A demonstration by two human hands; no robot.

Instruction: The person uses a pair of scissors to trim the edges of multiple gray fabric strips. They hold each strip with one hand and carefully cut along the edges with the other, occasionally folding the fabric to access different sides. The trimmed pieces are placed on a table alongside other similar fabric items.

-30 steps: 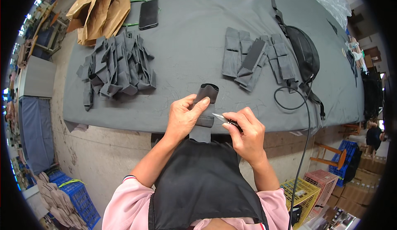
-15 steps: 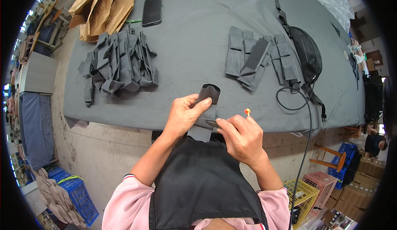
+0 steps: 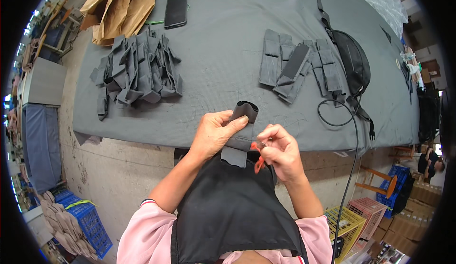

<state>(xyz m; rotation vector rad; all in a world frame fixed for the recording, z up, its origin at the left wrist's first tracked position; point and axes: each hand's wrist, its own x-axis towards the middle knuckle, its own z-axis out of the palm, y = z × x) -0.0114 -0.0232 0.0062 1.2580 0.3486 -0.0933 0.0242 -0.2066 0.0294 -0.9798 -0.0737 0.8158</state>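
Observation:
My left hand [image 3: 215,133] is closed on a dark grey fabric piece [image 3: 242,131], its thumb pressed on the front. The piece is narrow, with a rolled, open upper end and a flat flap that hangs past the table edge in front of the black apron. Close to its right side, my right hand [image 3: 280,150] is closed on a small orange-handled tool [image 3: 259,164]. Motion blurs the tool and the fingers cover part of it, so its exact kind cannot be made out.
Grey fabric pieces [image 3: 137,71] are heaped on the table's left, and flat pocketed ones [image 3: 270,57] lie to the right beside a black waist bag [image 3: 351,60]. A phone [image 3: 175,11] and brown paper bag [image 3: 118,14] are at the back. A black cable [image 3: 355,155] hangs over the front edge.
My right hand has turned, and the tool's orange part has swung from above the hand to its left side. The tool's tip has come away from the fabric, which has shifted slightly right.

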